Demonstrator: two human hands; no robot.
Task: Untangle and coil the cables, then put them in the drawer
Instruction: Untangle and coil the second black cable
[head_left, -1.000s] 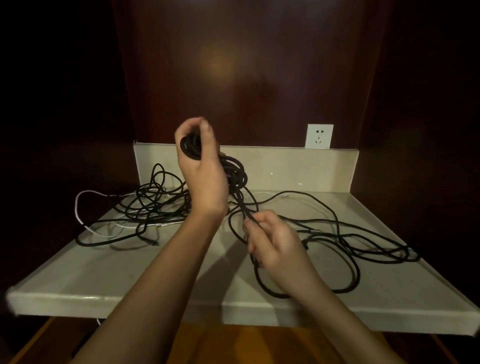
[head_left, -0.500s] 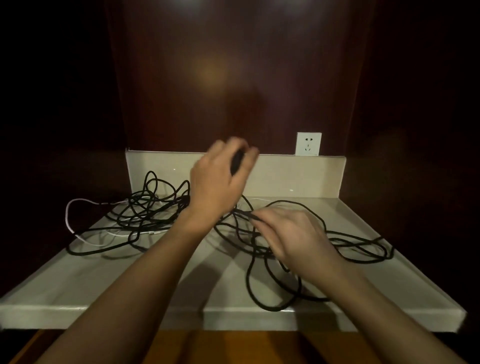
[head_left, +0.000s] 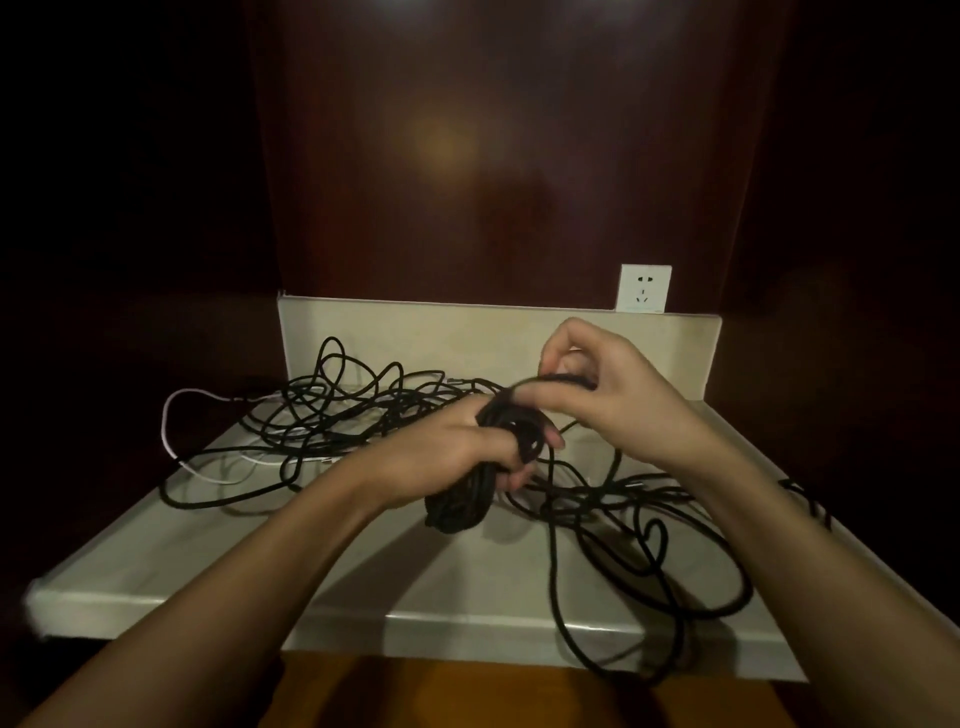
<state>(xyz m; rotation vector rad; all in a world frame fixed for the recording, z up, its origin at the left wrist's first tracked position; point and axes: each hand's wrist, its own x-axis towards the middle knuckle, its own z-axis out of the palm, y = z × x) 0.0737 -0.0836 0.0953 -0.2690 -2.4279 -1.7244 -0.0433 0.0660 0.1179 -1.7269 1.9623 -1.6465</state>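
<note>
Pale stone counter (head_left: 171, 540), front edge nearest me. On it, right of centre: loose black cable (head_left: 649, 545). My left hand (head_left: 441, 457) grips a black coil (head_left: 460, 499); beyond that coil, my right hand (head_left: 597, 384) pinches a strand. Far left: white cable (head_left: 169, 415). Farthest: wall socket (head_left: 644, 288).

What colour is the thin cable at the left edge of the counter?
White. The thin cable shows best in the head view.

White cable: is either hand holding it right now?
No, the white cable lies at the shelf's left edge, while both hands grip black cable.
</note>
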